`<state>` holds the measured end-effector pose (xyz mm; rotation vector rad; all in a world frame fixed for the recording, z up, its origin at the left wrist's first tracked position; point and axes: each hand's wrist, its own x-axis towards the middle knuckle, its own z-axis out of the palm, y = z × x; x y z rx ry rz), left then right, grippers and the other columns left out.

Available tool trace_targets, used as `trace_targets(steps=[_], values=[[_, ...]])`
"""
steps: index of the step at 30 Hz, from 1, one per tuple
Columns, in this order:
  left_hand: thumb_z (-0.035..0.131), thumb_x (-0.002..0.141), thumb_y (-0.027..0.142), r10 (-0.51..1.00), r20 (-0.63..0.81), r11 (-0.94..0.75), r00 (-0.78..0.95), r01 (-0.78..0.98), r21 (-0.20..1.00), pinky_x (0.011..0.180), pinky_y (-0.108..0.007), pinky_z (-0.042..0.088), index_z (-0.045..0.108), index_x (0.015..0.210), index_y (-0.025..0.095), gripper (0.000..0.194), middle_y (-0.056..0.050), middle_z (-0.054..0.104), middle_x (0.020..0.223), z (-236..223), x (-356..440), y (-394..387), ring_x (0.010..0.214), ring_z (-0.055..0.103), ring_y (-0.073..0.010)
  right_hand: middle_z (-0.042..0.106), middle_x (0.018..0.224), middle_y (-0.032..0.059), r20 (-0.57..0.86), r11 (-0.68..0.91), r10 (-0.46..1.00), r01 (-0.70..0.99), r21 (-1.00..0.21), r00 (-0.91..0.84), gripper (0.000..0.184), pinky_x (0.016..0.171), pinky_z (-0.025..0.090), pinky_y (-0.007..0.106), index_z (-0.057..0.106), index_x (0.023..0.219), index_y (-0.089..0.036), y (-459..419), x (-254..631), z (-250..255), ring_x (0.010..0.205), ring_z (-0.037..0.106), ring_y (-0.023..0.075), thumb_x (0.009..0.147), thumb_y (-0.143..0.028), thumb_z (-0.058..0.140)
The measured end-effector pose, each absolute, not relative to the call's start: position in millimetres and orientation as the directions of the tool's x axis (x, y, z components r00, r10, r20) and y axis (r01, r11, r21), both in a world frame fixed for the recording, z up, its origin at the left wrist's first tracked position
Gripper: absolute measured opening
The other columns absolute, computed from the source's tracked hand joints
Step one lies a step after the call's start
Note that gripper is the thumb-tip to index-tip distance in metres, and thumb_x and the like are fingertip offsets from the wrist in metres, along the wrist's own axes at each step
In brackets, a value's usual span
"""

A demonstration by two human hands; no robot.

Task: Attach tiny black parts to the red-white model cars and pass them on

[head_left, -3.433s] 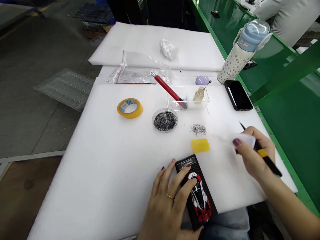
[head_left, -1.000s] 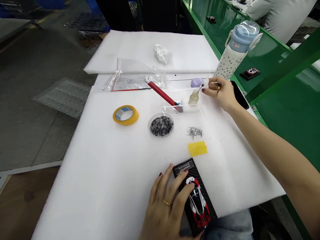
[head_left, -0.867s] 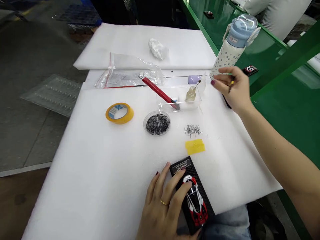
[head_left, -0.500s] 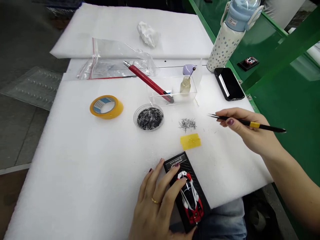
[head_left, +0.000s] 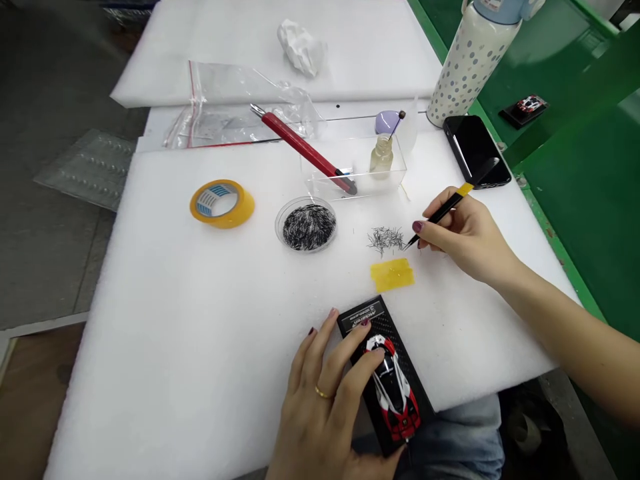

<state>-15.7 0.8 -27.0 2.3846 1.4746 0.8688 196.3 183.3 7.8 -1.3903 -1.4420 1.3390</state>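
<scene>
My left hand [head_left: 325, 407] grips the black display base of a red, white and black model car [head_left: 395, 387] at the table's front edge, fingers over the base's left side and thumb at its near end. Between the fingers of my right hand [head_left: 460, 233] is a pair of black tweezers [head_left: 445, 208] with a yellow band. Their tips point down at the right edge of a loose pile of short black bristles [head_left: 386, 239]. Just below that pile lies a piece of yellow tape [head_left: 393, 275]. A round clear dish [head_left: 280, 230] full of the same bristles stands to the left.
A yellow tape roll [head_left: 245, 208] lies at left. Behind the dish, a clear box [head_left: 360, 190] holds a small bottle [head_left: 382, 159] and a leaning red pen-like knife [head_left: 305, 150]. A phone [head_left: 470, 143], dotted bottle [head_left: 470, 60], plastic bag [head_left: 235, 107] and crumpled tissue [head_left: 301, 48] lie beyond.
My right hand has moved left and turned the tweezers from nearly level to tip-down, bringing their points to the bristle pile. My left hand keeps its hold on the model car's base.
</scene>
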Motion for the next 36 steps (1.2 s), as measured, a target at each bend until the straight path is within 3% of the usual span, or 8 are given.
trace_targets(steps=[8, 15, 21, 25, 29, 33, 36], values=[[0.072, 0.084, 0.046, 0.877, 0.362, -0.465, 0.316, 0.75, 0.471, 0.121, -0.049, 0.033, 0.057, 0.124, 0.012, 0.054, -0.017, 0.058, 0.137, -26, -15, 1, 0.145, 0.042, -0.0423, 0.064, 0.051, -0.0045, -0.154, -0.103, 0.984, 0.409, -0.906, -0.091, 0.027, 0.048, 0.046, 0.025, 0.054, 0.077, -0.024, 186, 183, 3, 0.051, 0.065, 0.0142, 0.082, -0.007, 0.075], [0.074, 0.083, 0.047, 0.877, 0.355, -0.467, 0.325, 0.751, 0.467, 0.122, -0.048, 0.031, 0.059, 0.122, 0.012, 0.055, -0.017, 0.058, 0.137, -25, -17, 1, 0.146, 0.041, -0.0425, 0.064, 0.05, -0.0047, -0.169, -0.128, 0.983, 0.4, -0.908, -0.07, 0.03, 0.049, 0.047, 0.026, 0.053, 0.077, -0.024, 186, 180, 4, 0.052, 0.066, 0.0152, 0.079, -0.004, 0.074], [0.076, 0.08, 0.046, 0.88, 0.355, -0.46, 0.317, 0.754, 0.469, 0.121, -0.049, 0.033, 0.058, 0.124, 0.012, 0.059, -0.018, 0.059, 0.136, -24, -14, -1, 0.146, 0.042, -0.0426, 0.065, 0.05, -0.0044, -0.154, -0.13, 0.984, 0.23, -0.965, -0.091, 0.032, 0.043, 0.042, 0.023, 0.052, 0.075, -0.024, 183, 180, 4, 0.045, 0.061, 0.0121, 0.079, -0.004, 0.077], [0.068, 0.085, 0.045, 0.886, 0.356, -0.447, 0.297, 0.751, 0.486, 0.121, -0.05, 0.033, 0.057, 0.125, 0.014, 0.051, -0.017, 0.061, 0.134, -24, -14, -1, 0.147, 0.041, -0.0409, 0.072, 0.06, -0.0026, -0.108, -0.107, 0.986, 0.011, -0.994, -0.126, 0.031, 0.044, 0.046, 0.02, 0.06, 0.077, -0.022, 165, 190, 5, 0.05, 0.065, 0.011, 0.074, -0.021, 0.09], [0.069, 0.086, 0.043, 0.876, 0.339, -0.472, 0.343, 0.751, 0.461, 0.124, -0.048, 0.028, 0.055, 0.128, 0.014, 0.053, -0.018, 0.059, 0.139, -26, -17, -1, 0.151, 0.035, -0.0398, 0.075, 0.069, -0.0017, -0.11, -0.125, 0.981, -0.083, -0.989, -0.162, 0.028, 0.049, 0.052, 0.018, 0.069, 0.079, -0.022, 135, 202, 3, 0.058, 0.07, 0.0104, 0.074, -0.033, 0.093], [0.058, 0.09, 0.074, 0.883, 0.297, -0.466, 0.363, 0.751, 0.468, 0.131, -0.046, 0.014, 0.053, 0.137, 0.012, 0.078, -0.018, 0.053, 0.147, -26, -19, -1, 0.156, 0.026, -0.0374, 0.075, 0.07, -0.0015, -0.097, -0.117, 0.982, -0.119, -0.986, -0.16, 0.021, 0.054, 0.056, 0.019, 0.071, 0.079, -0.022, 107, 206, -1, 0.061, 0.071, 0.0105, 0.08, -0.031, 0.089], [0.04, 0.091, 0.085, 0.91, 0.32, -0.403, 0.265, 0.75, 0.525, 0.13, -0.044, 0.021, 0.049, 0.145, 0.01, 0.092, -0.018, 0.055, 0.148, -23, -13, 1, 0.156, 0.03, -0.0324, 0.074, 0.07, -0.002, -0.102, -0.132, 0.975, -0.149, -0.98, -0.197, 0.017, 0.056, 0.057, 0.018, 0.071, 0.082, -0.023, 94, 203, -3, 0.063, 0.072, 0.0102, 0.084, -0.028, 0.086]])
